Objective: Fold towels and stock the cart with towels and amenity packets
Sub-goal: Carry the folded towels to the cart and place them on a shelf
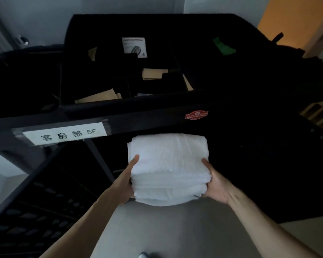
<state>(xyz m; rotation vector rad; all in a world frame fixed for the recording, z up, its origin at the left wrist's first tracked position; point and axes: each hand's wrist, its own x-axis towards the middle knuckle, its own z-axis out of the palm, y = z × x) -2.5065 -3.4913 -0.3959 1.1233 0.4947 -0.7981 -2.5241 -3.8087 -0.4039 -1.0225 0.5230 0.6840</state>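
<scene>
Stack of folded white towels [169, 168] carried between both hands, left hand [126, 180] and right hand [215, 185] gripping opposite sides equally near, just before the dark cart [138, 120] shelf opening straight ahead, under the top tray.

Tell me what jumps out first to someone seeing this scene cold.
The bright stack of folded white towels at lower centre, gripped on either side by the left hand and right hand, stands out against the dark cart. Next comes the white label taped on the cart's front rail, at left.
</scene>
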